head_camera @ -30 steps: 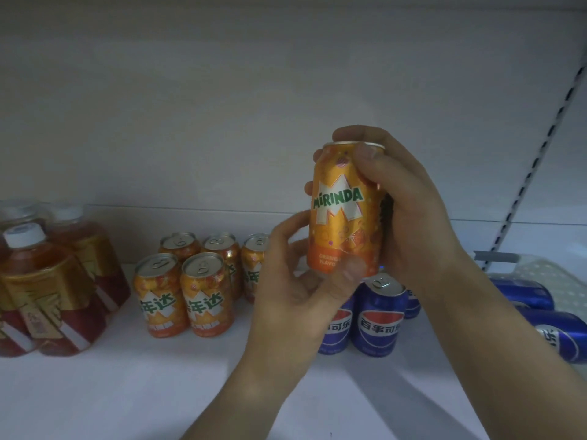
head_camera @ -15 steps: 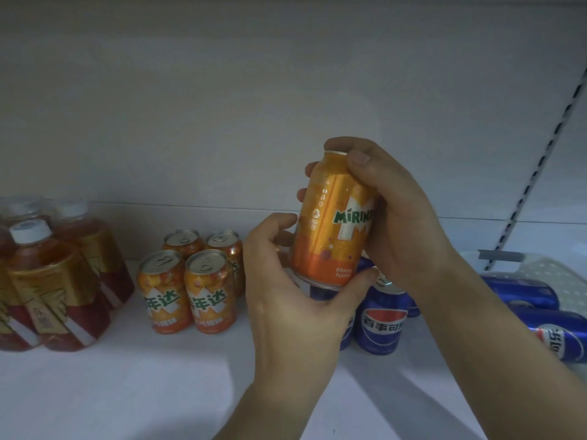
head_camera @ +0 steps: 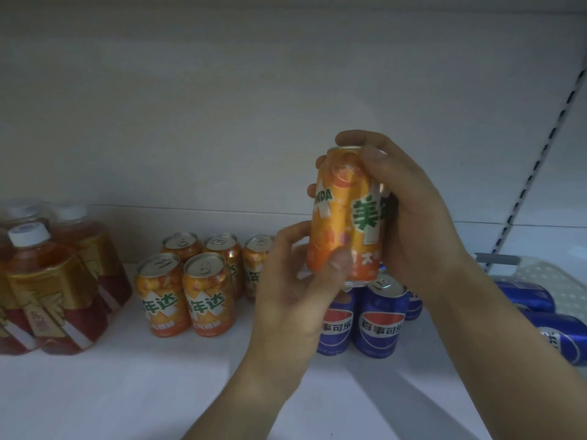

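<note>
One can (head_camera: 346, 217) above shelf (head_camera: 127, 392); bottles (head_camera: 47, 281) far left

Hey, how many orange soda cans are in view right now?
6. One held can is gripped by the left hand and right hand. Two front cans stand on the shelf, three back cans behind them. Others may hide behind the hands.

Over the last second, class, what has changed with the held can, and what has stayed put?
The orange can has been turned in the hands: its MIRINDA lettering, front-facing before, now sits at the left edge, and green Chinese characters face us. The right hand still grips its top, the left hand its base. The shelved cans and bottles have not moved.
</note>
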{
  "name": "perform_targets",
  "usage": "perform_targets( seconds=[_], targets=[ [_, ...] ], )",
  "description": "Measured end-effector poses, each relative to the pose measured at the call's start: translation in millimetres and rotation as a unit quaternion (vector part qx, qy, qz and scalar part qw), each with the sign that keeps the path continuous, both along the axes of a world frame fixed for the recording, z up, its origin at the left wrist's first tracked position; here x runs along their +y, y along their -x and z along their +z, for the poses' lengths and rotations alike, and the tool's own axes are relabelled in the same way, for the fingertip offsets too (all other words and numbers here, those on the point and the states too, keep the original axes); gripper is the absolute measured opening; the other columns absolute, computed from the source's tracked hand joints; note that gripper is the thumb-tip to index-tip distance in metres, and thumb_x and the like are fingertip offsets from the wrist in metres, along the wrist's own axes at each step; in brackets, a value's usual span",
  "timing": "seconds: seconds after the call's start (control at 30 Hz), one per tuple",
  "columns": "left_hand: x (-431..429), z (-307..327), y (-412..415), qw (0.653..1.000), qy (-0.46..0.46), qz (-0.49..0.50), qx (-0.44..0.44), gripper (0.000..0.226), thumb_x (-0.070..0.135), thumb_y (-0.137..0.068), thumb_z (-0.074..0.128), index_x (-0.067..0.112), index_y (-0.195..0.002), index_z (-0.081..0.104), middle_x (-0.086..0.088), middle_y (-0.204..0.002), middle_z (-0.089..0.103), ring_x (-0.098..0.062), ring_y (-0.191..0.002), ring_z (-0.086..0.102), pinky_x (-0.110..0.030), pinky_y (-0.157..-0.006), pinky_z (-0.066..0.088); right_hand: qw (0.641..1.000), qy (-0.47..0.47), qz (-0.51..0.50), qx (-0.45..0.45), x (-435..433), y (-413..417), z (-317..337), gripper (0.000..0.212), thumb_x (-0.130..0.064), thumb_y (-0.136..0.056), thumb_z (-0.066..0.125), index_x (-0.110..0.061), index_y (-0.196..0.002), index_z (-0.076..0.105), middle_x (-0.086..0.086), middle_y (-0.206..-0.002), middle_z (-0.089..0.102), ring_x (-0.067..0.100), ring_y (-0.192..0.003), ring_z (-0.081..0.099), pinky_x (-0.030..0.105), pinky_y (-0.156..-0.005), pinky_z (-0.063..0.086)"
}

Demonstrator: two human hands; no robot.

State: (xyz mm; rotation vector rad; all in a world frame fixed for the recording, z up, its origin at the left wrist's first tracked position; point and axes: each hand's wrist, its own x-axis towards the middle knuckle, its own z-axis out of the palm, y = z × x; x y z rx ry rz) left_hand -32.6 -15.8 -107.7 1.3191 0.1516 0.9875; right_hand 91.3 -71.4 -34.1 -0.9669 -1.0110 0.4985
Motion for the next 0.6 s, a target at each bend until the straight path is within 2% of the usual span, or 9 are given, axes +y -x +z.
perform_targets(
  seconds=[0.07, 0.1, 0.2, 0.23, 0.37, 0.43, 0.5, 0.6],
  targets=[
    [4.1, 0.0, 1.0, 0.999, 0.027, -0.041, 0.004, 0.073, 0.061, -0.064, 0.084, 0.025, -0.123, 0.062, -0.003, -0.12, 0.072, -0.027, -0.108, 0.071, -0.045, -0.086, 0.058, 1.0, -0.008, 0.005, 0.018, -1.2, -0.2, 2.0, 0.033, -0.029, -0.091, 0.06, -0.014, -0.12, 0.064, 0.022, -0.123, 0.069, 0.041, -0.104, 0.069, 0.05, -0.083, 0.059],
    [3.6, 1.3, 1.1, 0.999, 0.021, -0.039, 0.009, 0.075, 0.059, -0.063, 0.086, 0.025, -0.125, 0.06, -0.002, -0.121, 0.072, -0.026, -0.108, 0.072, -0.045, -0.086, 0.059, 1.0, -0.01, -0.002, 0.016, -1.3, -0.7, 1.9, 0.031, -0.028, -0.091, 0.061, -0.014, -0.118, 0.065, 0.023, -0.12, 0.069, 0.041, -0.102, 0.069, 0.049, -0.082, 0.06],
    [-1.3, 2.4, -0.2, 1.0, -0.007, 0.014, 0.017, 0.068, 0.032, -0.065, 0.09, 0.026, -0.123, 0.055, 0.002, -0.116, 0.072, -0.014, -0.098, 0.075, -0.027, -0.075, 0.061, 1.0, -0.003, -0.016, -0.01, 1.2, 1.1, -0.9, 0.028, -0.027, -0.091, 0.063, -0.016, -0.117, 0.066, 0.02, -0.118, 0.071, 0.036, -0.101, 0.072, 0.046, -0.079, 0.061],
    [-1.1, 1.2, -0.6, 0.999, -0.004, 0.027, 0.017, 0.066, 0.029, -0.064, 0.089, 0.026, -0.121, 0.055, 0.003, -0.115, 0.073, -0.014, -0.097, 0.075, -0.025, -0.074, 0.06, 1.0, 0.003, -0.016, -0.014, 2.3, 1.6, -1.5, 0.029, -0.028, -0.092, 0.064, -0.016, -0.119, 0.066, 0.018, -0.117, 0.071, 0.036, -0.101, 0.073, 0.045, -0.079, 0.061],
    [7.4, -2.2, 2.0, 0.999, 0.019, -0.024, 0.017, 0.073, 0.06, -0.064, 0.084, 0.028, -0.125, 0.06, -0.003, -0.122, 0.071, -0.034, -0.107, 0.071, -0.042, -0.08, 0.059, 1.0, 0.008, -0.014, -0.01, 2.0, 0.4, 0.5, 0.037, -0.03, -0.092, 0.062, -0.014, -0.124, 0.065, 0.017, -0.123, 0.071, 0.044, -0.112, 0.069, 0.057, -0.09, 0.06],
    [9.3, -1.3, 3.0, 0.999, -0.005, -0.028, 0.035, 0.075, 0.063, -0.062, 0.084, 0.031, -0.126, 0.06, 0.001, -0.123, 0.071, -0.029, -0.109, 0.071, -0.041, -0.083, 0.059, 1.0, 0.002, -0.018, -0.011, 0.2, -0.8, 1.2, 0.034, -0.03, -0.092, 0.061, -0.015, -0.122, 0.066, 0.019, -0.123, 0.07, 0.046, -0.113, 0.068, 0.058, -0.091, 0.059],
    [7.6, -0.8, 2.5, 0.998, -0.049, 0.004, 0.043, 0.072, 0.05, -0.064, 0.087, 0.033, -0.126, 0.057, 0.008, -0.119, 0.071, -0.017, -0.107, 0.072, -0.032, -0.081, 0.061, 0.999, 0.005, -0.025, -0.023, -0.1, 0.0, -0.1, 0.031, -0.028, -0.092, 0.062, -0.017, -0.121, 0.066, 0.02, -0.122, 0.07, 0.044, -0.11, 0.07, 0.055, -0.089, 0.061],
    [8.1, -3.0, 1.6, 0.998, -0.045, 0.027, 0.027, 0.069, 0.037, -0.066, 0.089, 0.028, -0.126, 0.056, 0.006, -0.115, 0.073, -0.014, -0.103, 0.073, -0.026, -0.078, 0.06, 0.999, 0.016, -0.021, -0.033, 1.3, 1.8, -1.8, 0.034, -0.03, -0.092, 0.063, -0.017, -0.123, 0.065, 0.015, -0.121, 0.072, 0.036, -0.107, 0.072, 0.047, -0.083, 0.062]
  ],
)
